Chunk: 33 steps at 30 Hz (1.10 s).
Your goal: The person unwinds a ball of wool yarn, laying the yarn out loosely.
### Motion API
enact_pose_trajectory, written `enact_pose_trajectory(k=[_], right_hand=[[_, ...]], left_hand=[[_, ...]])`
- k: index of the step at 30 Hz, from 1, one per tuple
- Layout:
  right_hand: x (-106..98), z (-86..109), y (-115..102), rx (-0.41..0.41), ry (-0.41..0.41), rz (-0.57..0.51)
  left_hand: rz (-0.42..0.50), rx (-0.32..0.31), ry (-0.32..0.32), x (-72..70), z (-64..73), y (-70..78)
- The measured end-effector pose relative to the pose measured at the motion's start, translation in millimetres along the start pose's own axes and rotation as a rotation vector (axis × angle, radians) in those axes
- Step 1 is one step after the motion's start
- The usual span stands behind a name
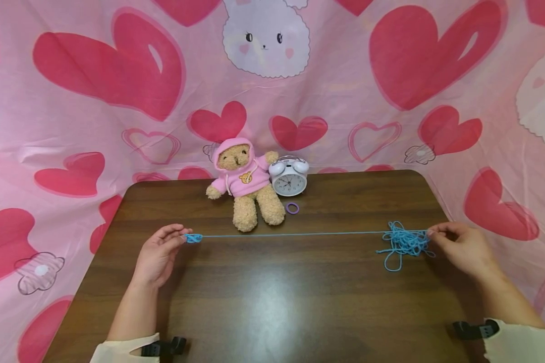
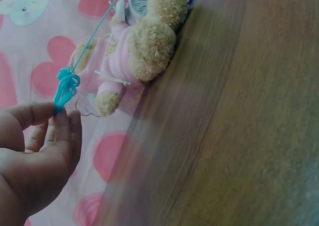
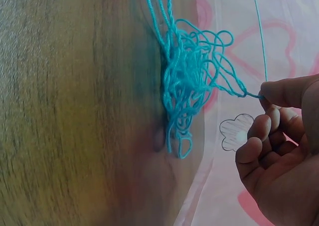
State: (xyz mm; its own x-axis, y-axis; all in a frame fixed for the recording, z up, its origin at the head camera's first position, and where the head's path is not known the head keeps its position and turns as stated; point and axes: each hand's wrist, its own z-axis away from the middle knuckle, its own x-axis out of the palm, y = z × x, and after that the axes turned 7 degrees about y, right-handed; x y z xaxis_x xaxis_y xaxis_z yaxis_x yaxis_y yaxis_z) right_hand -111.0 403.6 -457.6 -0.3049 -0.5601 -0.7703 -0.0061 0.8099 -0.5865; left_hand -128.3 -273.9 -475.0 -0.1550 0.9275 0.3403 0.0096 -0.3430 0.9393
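Note:
A small looped bundle of blue yarn (image 1: 193, 238) is pinched between the thumb and fingertips of my left hand (image 1: 158, 254). From it a single taut strand (image 1: 290, 235) runs across the table to my right hand (image 1: 465, 247), whose thumb and index finger pinch the yarn. Beside the right fingertips lies a loose, tangled heap of the same yarn (image 1: 404, 240), with a few loops sticking out. In the right wrist view, yarn leads from the tangle (image 3: 187, 76) into the pinch, and the strand rises from there. The left wrist view shows the bundle (image 2: 66, 86) above the fingertips.
A teddy bear (image 1: 245, 181) in a pink hoodie sits at the back of the wooden table (image 1: 272, 292). Next to it stand a white alarm clock (image 1: 289, 176) and a purple ring (image 1: 292, 208). A pink heart-patterned cloth (image 1: 336, 96) hangs behind and along the sides.

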Motion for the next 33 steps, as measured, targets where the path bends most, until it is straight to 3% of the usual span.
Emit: enact_pose_trajectory(k=[6,10,18,28,33], right_hand=[[1,1.0,-3,-0.011,0.001,-0.023],[3,1.3,-2,-0.021,0.005,-0.032],[5,1.6,-1,-0.026,-0.001,-0.015],[5,1.0,-2,-0.029,0.001,-0.023],[4,1.0,-3,-0.026,-0.001,-0.025]], left_hand=[[-0.023,-0.044,-0.053,4.1,-1.0,-2.1],[0.009,-0.059,-0.085,7.7,-0.7,-4.4],[0.091,-0.04,-0.035,13.9,-1.8,-5.0],[-0.097,-0.006,0.017,20.0,-1.9,-5.7],[-0.182,-0.009,0.088,22.1,-1.5,-6.3]])
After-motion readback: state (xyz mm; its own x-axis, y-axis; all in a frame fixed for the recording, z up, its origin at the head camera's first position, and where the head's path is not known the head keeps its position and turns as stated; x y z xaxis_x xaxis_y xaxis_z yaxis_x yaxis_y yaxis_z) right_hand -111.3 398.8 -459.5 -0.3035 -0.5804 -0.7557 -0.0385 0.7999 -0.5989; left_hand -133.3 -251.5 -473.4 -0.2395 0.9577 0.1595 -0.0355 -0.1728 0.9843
